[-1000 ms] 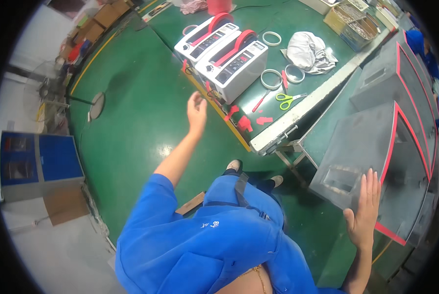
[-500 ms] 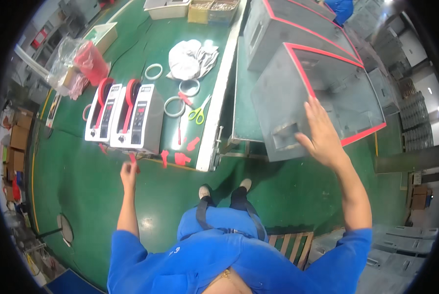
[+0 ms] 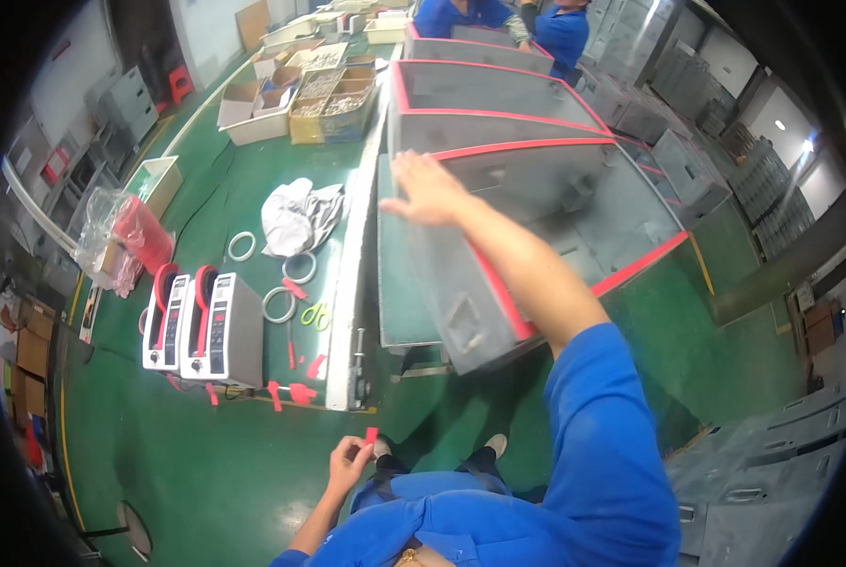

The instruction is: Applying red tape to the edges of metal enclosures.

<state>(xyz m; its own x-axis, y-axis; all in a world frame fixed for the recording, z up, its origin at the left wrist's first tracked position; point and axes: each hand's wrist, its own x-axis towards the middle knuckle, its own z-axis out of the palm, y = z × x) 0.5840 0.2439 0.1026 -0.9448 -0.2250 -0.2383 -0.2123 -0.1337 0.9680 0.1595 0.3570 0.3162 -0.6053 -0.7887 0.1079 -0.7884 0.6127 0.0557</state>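
Observation:
My left hand [image 3: 347, 461] is low in front of my body, thumb and fingers pinched on a short piece of red tape [image 3: 372, 435] that sticks up from the fingertips. My right hand [image 3: 428, 192] lies stretched out, fingers extended, at the far left corner of a grey metal box [image 3: 470, 326]. Red strips [image 3: 635, 266] line the rim of this open-topped box. My right forearm crosses over the box and hides part of its left rim. Whether the palm presses on the metal, I cannot tell.
Two tape dispensers [image 3: 229, 331] stand on the green table at left, beside tape rolls [image 3: 278, 304], green scissors [image 3: 317, 317] and a white cloth [image 3: 300, 217]. More red-rimmed boxes [image 3: 498, 90] stand behind. Two co-workers in blue [image 3: 560, 38] are at the far end.
My left hand has moved away from the dispensers toward my body with the red tape. My right hand has slid to the box's far left corner. The view has shifted right and farther ahead.

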